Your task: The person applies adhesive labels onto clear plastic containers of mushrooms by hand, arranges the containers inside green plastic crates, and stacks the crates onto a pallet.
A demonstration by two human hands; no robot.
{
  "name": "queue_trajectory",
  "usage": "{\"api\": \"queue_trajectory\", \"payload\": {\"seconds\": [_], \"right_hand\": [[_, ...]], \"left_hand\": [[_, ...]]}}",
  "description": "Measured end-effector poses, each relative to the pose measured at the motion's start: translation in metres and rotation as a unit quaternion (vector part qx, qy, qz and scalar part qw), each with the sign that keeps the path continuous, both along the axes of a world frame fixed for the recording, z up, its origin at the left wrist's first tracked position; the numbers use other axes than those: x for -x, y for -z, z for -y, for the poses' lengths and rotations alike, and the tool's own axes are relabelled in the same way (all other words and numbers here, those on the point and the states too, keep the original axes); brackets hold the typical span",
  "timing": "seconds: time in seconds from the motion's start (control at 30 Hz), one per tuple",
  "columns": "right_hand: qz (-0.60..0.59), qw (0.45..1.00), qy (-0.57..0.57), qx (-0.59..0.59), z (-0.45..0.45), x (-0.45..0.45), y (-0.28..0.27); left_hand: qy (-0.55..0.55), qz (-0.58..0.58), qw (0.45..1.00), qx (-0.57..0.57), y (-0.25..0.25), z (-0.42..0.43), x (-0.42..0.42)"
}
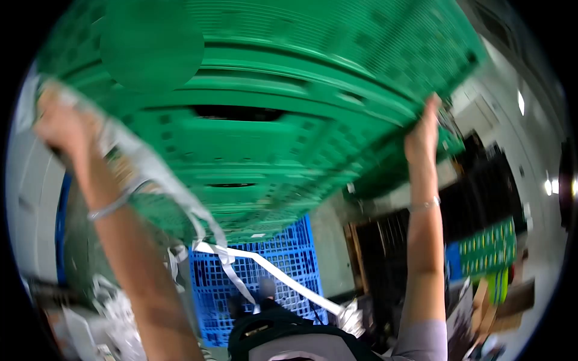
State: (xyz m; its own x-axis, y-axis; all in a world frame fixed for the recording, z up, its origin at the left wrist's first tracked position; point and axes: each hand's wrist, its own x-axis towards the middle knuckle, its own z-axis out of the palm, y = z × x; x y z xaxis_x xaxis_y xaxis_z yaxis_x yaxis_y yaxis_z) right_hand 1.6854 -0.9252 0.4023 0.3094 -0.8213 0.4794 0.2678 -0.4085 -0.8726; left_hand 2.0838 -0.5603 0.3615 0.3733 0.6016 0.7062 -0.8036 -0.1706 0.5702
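Several green crates (238, 141) fill the upper view in a tall stack, its foot meeting the far part of a blue pallet (208, 295). Off to the right, apart from the stack, stand dark stacked objects (475, 192), too dim to identify.

2 bare hands are raised to the stack, 1 at each side. The left hand (66, 123) is at the left edge, by the upper end of a pale strap (156, 171); blur hides whether its grip is closed on the strap, the crate or both. The right hand (424, 135) is against the right edge, fingers mostly out of sight, so its grip cannot be judged either.

The strap hangs slack down the near side. White strapping (289, 280) also crosses the pallet; whether it is 1 continuous length is unclear.

Stacking appears done and the work partway along: the strap is neither taut nor visibly fastened. How much is left does not show.
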Motion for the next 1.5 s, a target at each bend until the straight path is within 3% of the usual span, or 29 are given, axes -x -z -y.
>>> {"api": "queue_trajectory", "payload": {"seconds": [0.03,0.1,0.17,0.27,0.3,0.47,0.5,0.6,0.63,0.67,0.7,0.73,0.8,0.87,0.93,1.0,1.03,1.07,1.1,1.2,1.23,1.27,1.33,1.4,1.43,1.5], "right_hand": [[-0.011,1.000,-0.013,0.016,0.001,0.001,0.004],[-0.032,0.998,-0.039,0.049,0.002,0.003,0.011],[-0.103,0.994,-0.039,0.003,-0.027,0.013,0.017],[-0.071,0.983,-0.100,0.137,-0.015,0.036,0.071],[-0.055,0.979,-0.173,0.091,-0.024,0.045,0.080],[0.018,0.985,-0.172,-0.004,-0.009,0.050,0.095],[0.012,0.980,-0.188,-0.070,-0.004,0.059,0.111],[-0.087,0.921,-0.272,-0.266,0.010,0.111,0.201],[-0.169,0.894,-0.251,-0.330,0.006,0.133,0.238],[-0.280,0.865,-0.264,-0.323,0.005,0.159,0.270],[-0.356,0.825,-0.234,-0.371,0.013,0.183,0.304],[-0.331,0.829,-0.188,-0.410,0.023,0.205,0.333],[-0.218,0.825,0.069,-0.517,0.065,0.236,0.442],[-0.106,0.820,-0.018,-0.562,0.074,0.243,0.551],[-0.301,0.771,-0.096,-0.553,0.043,0.174,0.555],[-0.255,0.623,-0.559,-0.485,0.030,0.139,0.491],[-0.196,0.522,-0.700,-0.446,0.053,0.144,0.484],[-0.263,0.530,-0.672,-0.445,0.084,0.152,0.474],[-0.313,0.615,-0.565,-0.452,0.119,0.171,0.482],[-0.422,0.725,-0.229,-0.494,0.245,0.237,0.568],[-0.199,0.724,-0.045,-0.659,0.263,0.254,0.596],[-0.204,0.721,-0.046,-0.661,0.253,0.248,0.585],[-0.277,0.723,-0.353,-0.525,0.208,0.220,0.533],[-0.303,0.627,-0.491,-0.524,0.199,0.197,0.502],[-0.305,0.659,-0.484,-0.488,0.207,0.203,0.520],[-0.364,0.674,-0.332,-0.550,0.242,0.204,0.530]], "left_hand": [[0.069,-0.168,0.975,0.128,-0.018,0.001,0.038],[0.096,-0.020,0.994,0.036,0.023,-0.037,-0.058],[0.180,-0.001,0.980,0.087,0.009,-0.038,-0.023],[0.176,-0.049,0.980,0.083,0.000,-0.039,-0.008],[0.174,-0.058,0.980,0.082,-0.001,-0.039,-0.008],[0.163,-0.072,0.984,0.032,0.011,-0.051,-0.032],[0.166,-0.078,0.983,0.011,0.015,-0.061,-0.033],[0.190,-0.088,0.977,-0.047,0.034,-0.101,-0.007],[0.205,-0.095,0.972,-0.068,0.046,-0.112,0.017],[0.219,-0.108,0.966,-0.090,0.062,-0.118,0.045],[0.238,-0.130,0.956,-0.112,0.081,-0.121,0.082],[0.247,-0.183,0.942,-0.134,0.098,-0.115,0.124],[0.262,-0.255,0.917,-0.162,0.145,-0.115,0.180],[0.291,-0.268,0.898,-0.191,0.183,-0.103,0.231],[0.244,-0.302,0.897,-0.210,0.183,-0.052,0.301],[0.208,-0.262,0.905,-0.262,0.157,0.022,0.360],[0.197,-0.275,0.899,-0.278,0.140,0.054,0.384],[0.176,-0.240,0.890,-0.345,0.133,0.076,0.392],[0.174,-0.214,0.887,-0.371,0.125,0.107,0.399],[0.168,-0.153,0.878,-0.421,0.108,0.192,0.416],[0.166,-0.131,0.884,-0.417,0.106,0.214,0.415],[0.163,-0.108,0.890,-0.413,0.104,0.237,0.413],[0.158,-0.069,0.906,-0.387,0.101,0.282,0.411],[0.143,-0.083,0.924,-0.345,0.108,0.317,0.405],[0.091,-0.041,0.908,-0.408,0.114,0.319,0.400],[0.085,-0.060,0.942,-0.320,0.124,0.334,0.396]]}}
